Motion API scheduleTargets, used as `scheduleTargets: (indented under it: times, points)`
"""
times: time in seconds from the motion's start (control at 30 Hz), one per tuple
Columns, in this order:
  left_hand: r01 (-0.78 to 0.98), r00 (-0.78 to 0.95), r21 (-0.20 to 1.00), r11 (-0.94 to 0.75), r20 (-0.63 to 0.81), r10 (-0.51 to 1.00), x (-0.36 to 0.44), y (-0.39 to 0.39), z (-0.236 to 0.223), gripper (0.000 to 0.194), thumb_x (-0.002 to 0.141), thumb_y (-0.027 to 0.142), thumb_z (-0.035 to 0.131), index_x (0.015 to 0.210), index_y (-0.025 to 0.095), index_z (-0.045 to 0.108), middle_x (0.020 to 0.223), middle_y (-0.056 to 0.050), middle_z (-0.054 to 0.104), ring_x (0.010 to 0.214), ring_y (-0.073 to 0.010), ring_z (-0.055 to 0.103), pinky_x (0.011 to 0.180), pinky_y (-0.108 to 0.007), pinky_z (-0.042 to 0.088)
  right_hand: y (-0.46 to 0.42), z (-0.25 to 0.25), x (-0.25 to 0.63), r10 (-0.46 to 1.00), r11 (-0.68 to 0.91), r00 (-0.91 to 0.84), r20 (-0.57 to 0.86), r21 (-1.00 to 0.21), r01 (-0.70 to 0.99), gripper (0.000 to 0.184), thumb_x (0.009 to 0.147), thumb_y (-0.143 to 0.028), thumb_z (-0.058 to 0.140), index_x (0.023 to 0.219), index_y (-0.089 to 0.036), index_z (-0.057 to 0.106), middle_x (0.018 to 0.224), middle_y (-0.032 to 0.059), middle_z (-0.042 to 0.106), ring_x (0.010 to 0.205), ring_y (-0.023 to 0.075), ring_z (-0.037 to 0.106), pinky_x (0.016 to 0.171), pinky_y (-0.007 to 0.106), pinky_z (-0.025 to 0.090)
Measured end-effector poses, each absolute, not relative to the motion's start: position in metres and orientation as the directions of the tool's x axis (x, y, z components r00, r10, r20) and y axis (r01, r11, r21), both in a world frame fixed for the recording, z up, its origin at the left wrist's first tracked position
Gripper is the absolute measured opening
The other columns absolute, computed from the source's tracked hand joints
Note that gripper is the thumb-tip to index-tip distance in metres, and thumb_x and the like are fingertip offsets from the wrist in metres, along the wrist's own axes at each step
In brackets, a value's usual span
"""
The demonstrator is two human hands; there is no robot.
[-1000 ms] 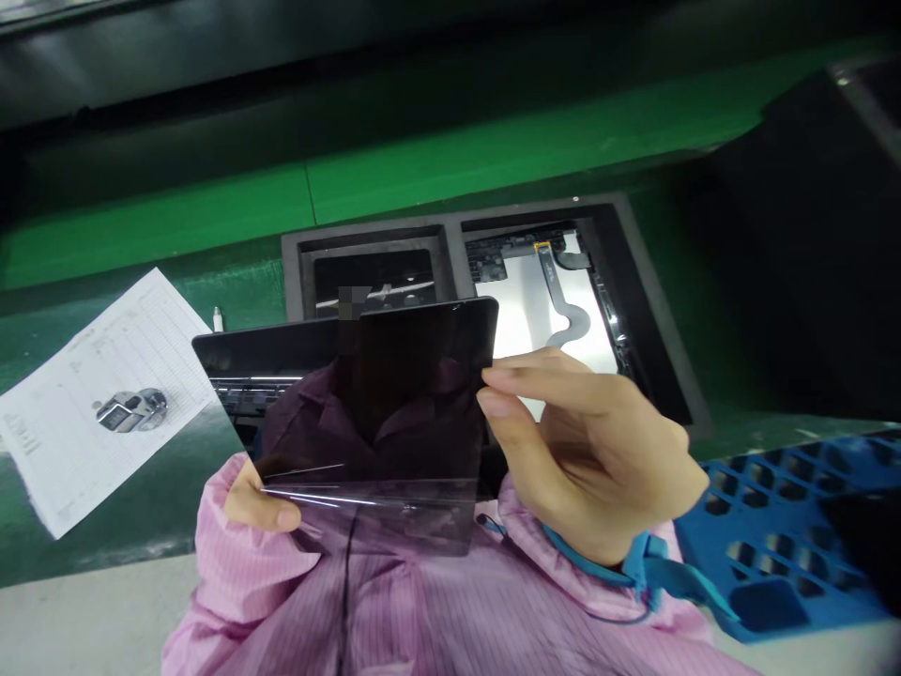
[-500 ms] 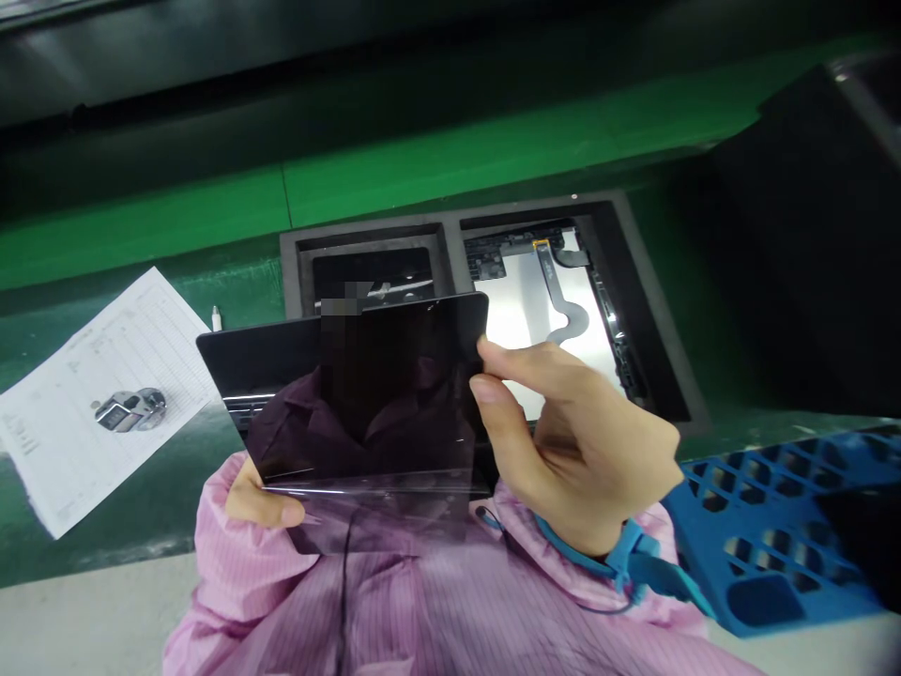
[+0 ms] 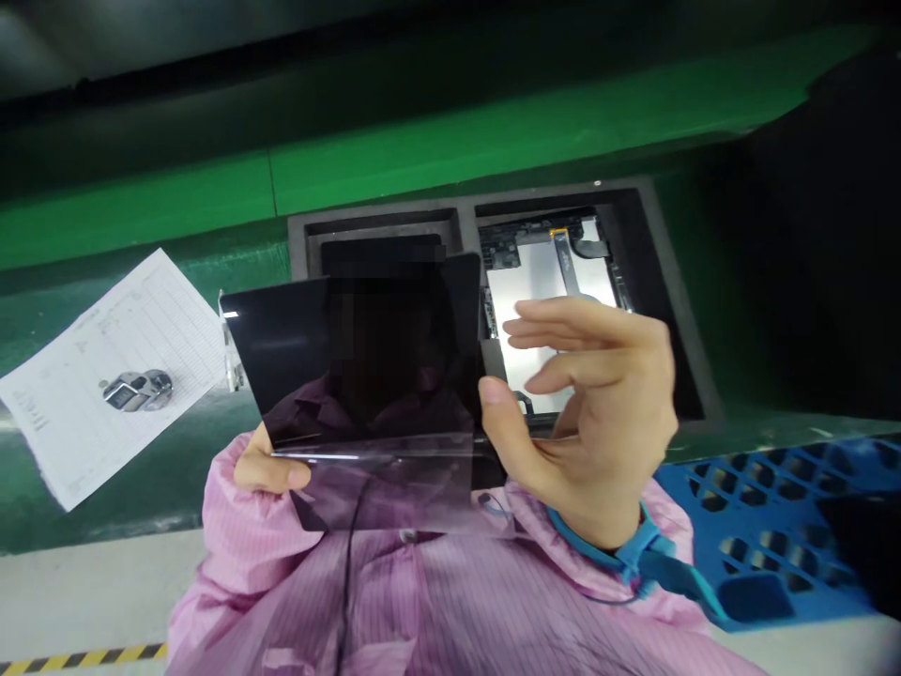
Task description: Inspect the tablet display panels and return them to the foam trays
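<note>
A glossy black tablet screen panel (image 3: pixel 394 366) is held up in front of my chest, reflecting my clothing. My left hand (image 3: pixel 271 469) grips its lower left corner, thumb on the front. Along the panel's lower edge hangs a clear film (image 3: pixel 401 498), through which the pink coat shows. My right hand (image 3: pixel 591 404) is at the panel's right side with fingers apart; its thumb tip is close to the edge, and I cannot tell whether it touches. Behind this hand lies an opened tablet body (image 3: pixel 525 272) with a silver plate and a ribbon cable, partly hidden.
A dark foam tray (image 3: pixel 468 225) with two compartments sits on the green bench (image 3: pixel 141 319). At left lies a printed sheet (image 3: pixel 105 441) with a shiny metal object (image 3: pixel 137 390) on it. A blue lattice rack (image 3: pixel 767 526) stands at the right, below a large dark shape.
My right hand has let go of the panel's right edge, its fingers spreading from a pinch. The left hand keeps its grip. The view has shifted slightly.
</note>
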State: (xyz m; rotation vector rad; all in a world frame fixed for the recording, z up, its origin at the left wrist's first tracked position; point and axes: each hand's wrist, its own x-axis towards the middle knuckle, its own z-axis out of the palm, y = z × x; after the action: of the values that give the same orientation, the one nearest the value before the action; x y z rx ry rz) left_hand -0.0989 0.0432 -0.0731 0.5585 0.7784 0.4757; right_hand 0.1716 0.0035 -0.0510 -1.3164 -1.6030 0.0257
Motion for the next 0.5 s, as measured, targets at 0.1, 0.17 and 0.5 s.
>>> scheduleTargets:
  times: [0.1,0.17,0.5]
  points:
    - [-0.252,0.576,0.609,0.752,-0.530,0.622,-0.094,0.037,-0.073,0.019,0.059,0.024,0.084,0.075,0.020,0.076,0.053,0.004,0.063,0.046,-0.0139,0.056,0.056,-0.029,0.049,-0.001,-0.059,0.183,0.798,0.386,0.098,0.594,-0.629,0.675,0.024,0.079,-0.006,0.065,0.085,-0.021,0.047,0.137,0.0069,0.057,0.120,0.0264,0.063,0.089,0.048,0.063]
    - [-0.300,0.534,0.604,0.739,-0.535,0.654,-0.088,0.034,-0.073,0.034,0.056,0.020,0.080,0.091,0.020,0.077,0.066,0.002,0.072,0.062,-0.0201,0.068,0.068,-0.034,0.056,0.002,-0.059,0.190,0.822,0.399,0.061,0.566,-0.649,0.648,0.027,0.077,-0.006,0.063,0.092,-0.022,0.049,0.145,0.0038,0.054,0.131,0.0295,0.058,0.095,0.053,0.062]
    - [-0.472,0.476,0.550,0.689,-0.499,0.724,-0.070,0.032,-0.066,0.038,0.063,-0.001,0.057,0.095,0.016,0.067,0.081,0.003,0.078,0.089,-0.0193,0.074,0.097,-0.040,0.053,0.006,-0.048,0.200,0.781,0.540,-0.266,0.566,-0.397,0.742,0.040,0.080,0.002,0.055,0.111,-0.023,0.063,0.115,0.0058,0.071,0.114,0.0233,0.068,0.100,0.045,0.060]
